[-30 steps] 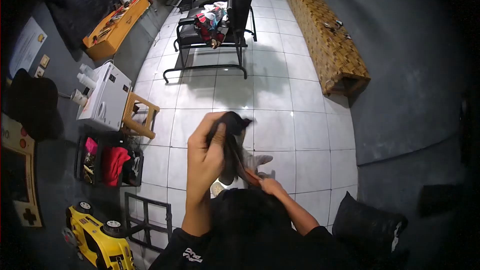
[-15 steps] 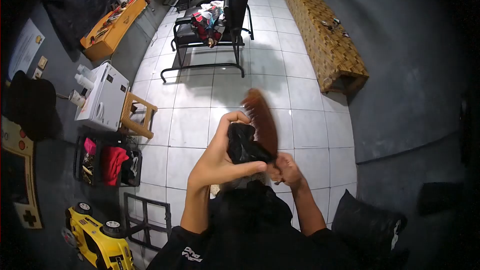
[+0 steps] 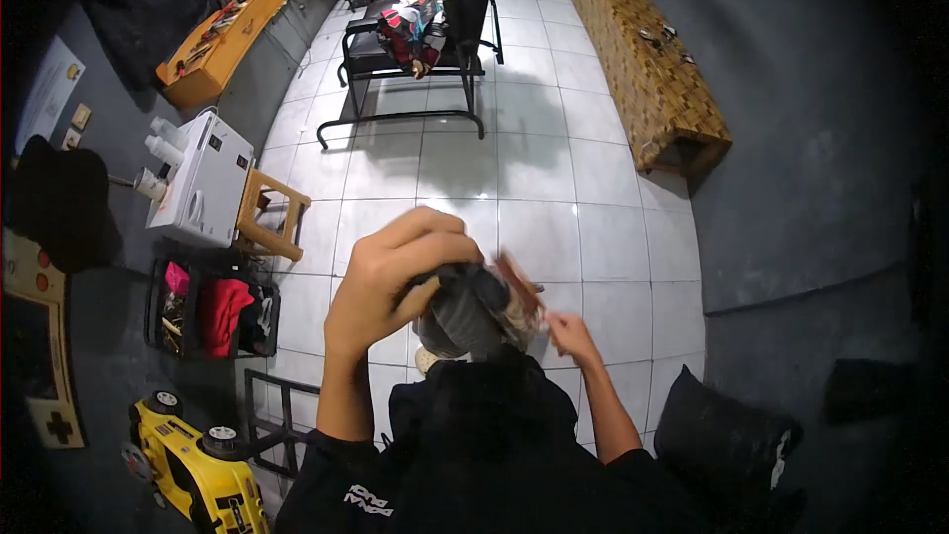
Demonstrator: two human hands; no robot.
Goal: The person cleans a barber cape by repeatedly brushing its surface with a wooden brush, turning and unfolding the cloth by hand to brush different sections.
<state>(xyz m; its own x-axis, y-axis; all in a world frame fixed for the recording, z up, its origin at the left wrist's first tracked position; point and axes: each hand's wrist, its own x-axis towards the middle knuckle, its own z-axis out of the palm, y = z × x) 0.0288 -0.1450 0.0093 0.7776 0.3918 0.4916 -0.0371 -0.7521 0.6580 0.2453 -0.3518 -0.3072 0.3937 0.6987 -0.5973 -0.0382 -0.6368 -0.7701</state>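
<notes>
My left hand point(image 3: 390, 272) is raised at the centre, fingers curled over a crumpled black item point(image 3: 467, 282) whose kind I cannot make out. Beneath it shows grey, ribbed-looking material point(image 3: 458, 321), partly covered by the hand. To the right, my right hand point(image 3: 571, 334) is closed around the handle end of a brown brush point(image 3: 518, 282). The brush is blurred and tilted, with its head close against the right side of the dark item. Whether they touch is unclear.
Black padded chairs point(image 3: 473, 10) stand ahead, one with colourful cloth on it. A woven-pattern bench point(image 3: 643, 64) runs along the right wall. At left are a white cabinet point(image 3: 205, 183), a wooden stool point(image 3: 272, 218), a black rack point(image 3: 262, 311) and a yellow toy car point(image 3: 198, 465).
My left hand has turned so its back faces up and shifted slightly left. The brush has swung down from upright, now looking foreshortened beside the black item.
</notes>
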